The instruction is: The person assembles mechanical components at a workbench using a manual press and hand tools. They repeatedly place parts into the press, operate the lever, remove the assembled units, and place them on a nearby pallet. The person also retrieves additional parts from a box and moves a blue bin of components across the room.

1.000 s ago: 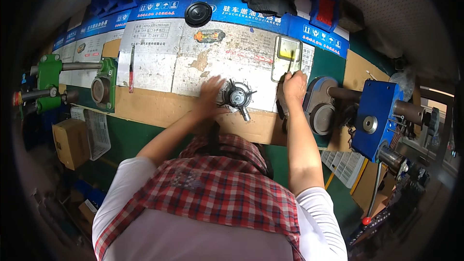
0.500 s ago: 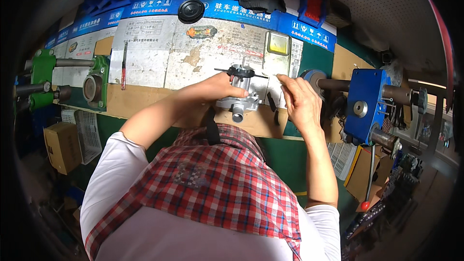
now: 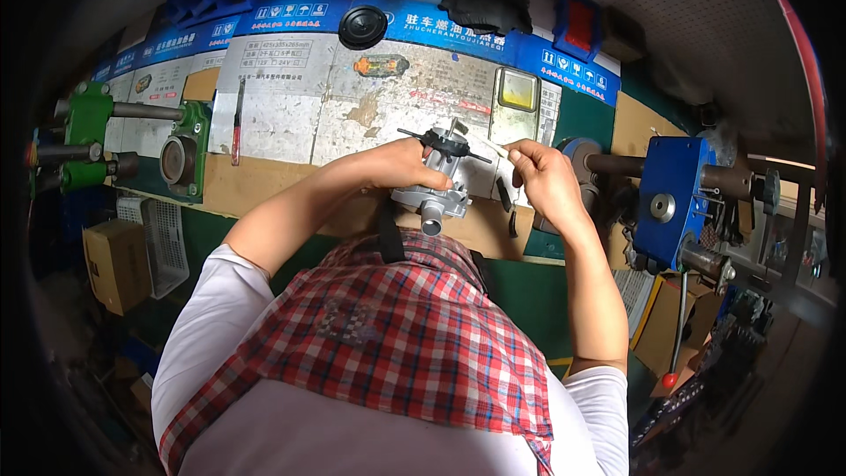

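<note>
- The silver metal part [image 3: 441, 201] is gripped by the left hand [image 3: 398, 164], whose fingers are curled round its left side, with the thumb laid across the body.
- The thin pale stick [image 3: 486, 143] is pinched between thumb and forefinger of the right hand [image 3: 548, 180]; the other fingers are loosely bent.
- From the right hand, the part is found to the left; its long axis is run toward and away from the person, tilted slightly right at the far end. The left hand is nearer to it.
- The stick is pointed leftward and away from the right hand, toward the black ring [image 3: 445, 143] at the part's far end. Whether ring and tip are touching cannot be told.
- Between ring and right hand, the near side of the stick is crowded by a thin projecting rod [image 3: 479, 157].
- Just left of the right hand, a slim black tool [image 3: 505, 196] is laid on the bench.
- Beyond the right hand, a dark-rimmed dish [image 3: 517, 109] is set; to its right, a blue machine [image 3: 671, 203] is mounted.
- Well left of the left hand, a red-handled tool [image 3: 236, 139] is placed.
</note>
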`<action>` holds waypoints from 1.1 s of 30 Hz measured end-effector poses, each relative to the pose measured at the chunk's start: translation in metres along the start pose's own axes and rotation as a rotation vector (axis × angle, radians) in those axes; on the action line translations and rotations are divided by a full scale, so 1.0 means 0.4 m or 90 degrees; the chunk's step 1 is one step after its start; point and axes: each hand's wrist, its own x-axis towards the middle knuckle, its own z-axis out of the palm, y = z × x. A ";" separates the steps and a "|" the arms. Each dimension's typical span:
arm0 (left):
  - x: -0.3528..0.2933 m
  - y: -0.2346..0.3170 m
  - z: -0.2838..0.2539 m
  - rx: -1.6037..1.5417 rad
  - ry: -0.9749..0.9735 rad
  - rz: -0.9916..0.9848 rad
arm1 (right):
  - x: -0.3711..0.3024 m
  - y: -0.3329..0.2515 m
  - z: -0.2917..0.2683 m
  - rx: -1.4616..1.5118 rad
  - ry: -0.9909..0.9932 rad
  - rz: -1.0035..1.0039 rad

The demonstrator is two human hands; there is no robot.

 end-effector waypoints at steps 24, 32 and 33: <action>0.087 -0.117 -0.049 -0.328 -0.086 0.019 | 0.153 0.121 0.227 0.044 0.154 -0.218; 0.008 -0.089 -0.071 -0.577 -0.027 -0.118 | 0.292 0.299 0.267 -0.018 0.368 0.118; 0.036 -0.178 -0.065 -0.569 -0.035 -0.025 | 0.324 0.333 0.274 -0.036 0.387 0.132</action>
